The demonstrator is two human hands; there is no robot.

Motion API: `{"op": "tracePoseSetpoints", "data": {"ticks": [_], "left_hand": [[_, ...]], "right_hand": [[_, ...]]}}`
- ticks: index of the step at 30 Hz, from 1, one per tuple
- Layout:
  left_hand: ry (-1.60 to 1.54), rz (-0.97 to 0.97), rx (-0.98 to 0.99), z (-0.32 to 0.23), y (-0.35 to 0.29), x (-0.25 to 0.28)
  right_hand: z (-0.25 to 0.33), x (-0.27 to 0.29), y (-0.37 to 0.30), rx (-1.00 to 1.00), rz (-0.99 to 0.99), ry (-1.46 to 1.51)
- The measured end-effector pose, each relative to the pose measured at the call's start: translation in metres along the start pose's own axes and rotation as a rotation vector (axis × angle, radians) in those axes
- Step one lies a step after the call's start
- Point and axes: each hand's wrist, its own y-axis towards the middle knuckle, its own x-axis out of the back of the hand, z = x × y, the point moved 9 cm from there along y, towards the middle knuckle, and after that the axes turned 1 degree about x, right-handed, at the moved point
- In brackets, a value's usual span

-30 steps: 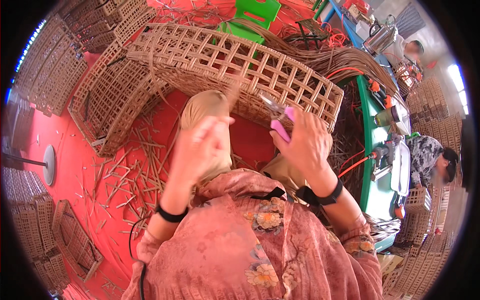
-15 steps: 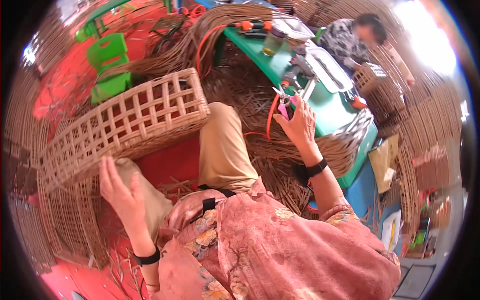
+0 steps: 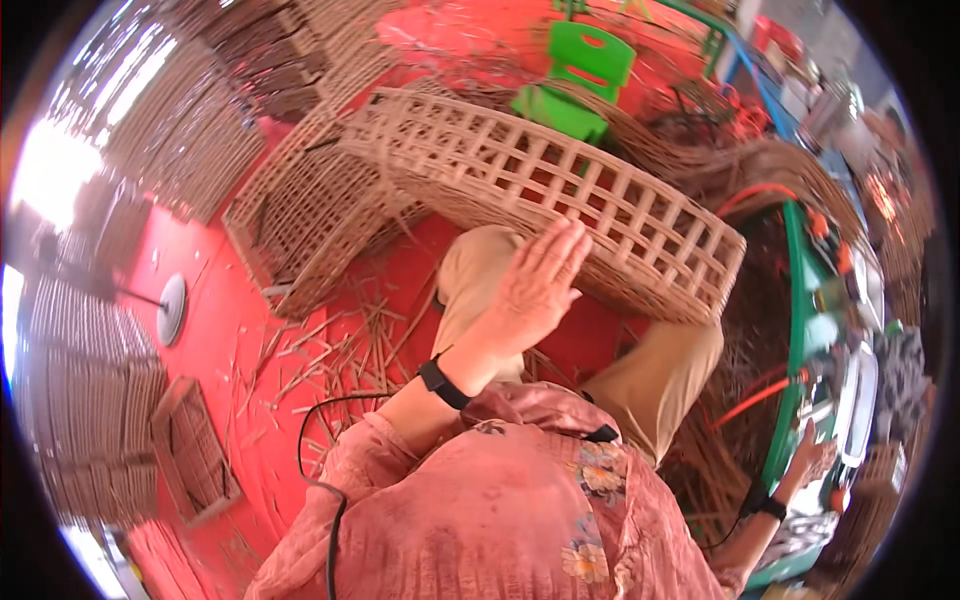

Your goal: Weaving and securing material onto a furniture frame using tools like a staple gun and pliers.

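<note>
A long, light-brown woven basket [image 3: 640, 280] with an open lattice side rests across my knees. My left hand [image 3: 540, 285] lies flat against its near wall, fingers stretched out and holding nothing. Whether the palm presses on the basket or just hovers there, I cannot tell. Far to the right, my right hand [image 3: 812, 460] reaches over the green table [image 3: 783, 400], its fingers apart beside tools. No pink-handled snips can be made out in it.
Another woven basket [image 3: 320, 210] stands on the red floor, left of my knees. Cut strips [image 3: 345, 350] litter the floor. Beyond the basket is a green chair [image 3: 590, 60]. An orange hose [image 3: 755, 400] runs to the table, and a black cable [image 3: 335, 500] crosses my left arm.
My view has swung left. My right hand, which held pink-handled snips, has gone down to the table among the tools. My left hand has moved along the basket wall.
</note>
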Motion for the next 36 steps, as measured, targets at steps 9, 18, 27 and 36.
{"op": "tracePoseSetpoints", "data": {"ticks": [9,18,27,36], "left_hand": [[-0.031,-0.291,0.250,0.074,-0.027,0.040],[-0.696,-0.616,0.870,0.304,-0.089,0.022],[-1.454,-0.583,0.851,0.272,-0.087,0.069],[-1.364,-0.739,0.866,0.254,-0.132,0.128]], "right_hand": [[0.260,0.113,-0.047,0.461,0.151,1.072],[0.395,0.170,-0.059,0.752,0.253,1.253],[0.408,0.202,-0.073,0.923,0.192,1.080],[0.370,0.224,-0.134,0.944,0.106,1.034]]}}
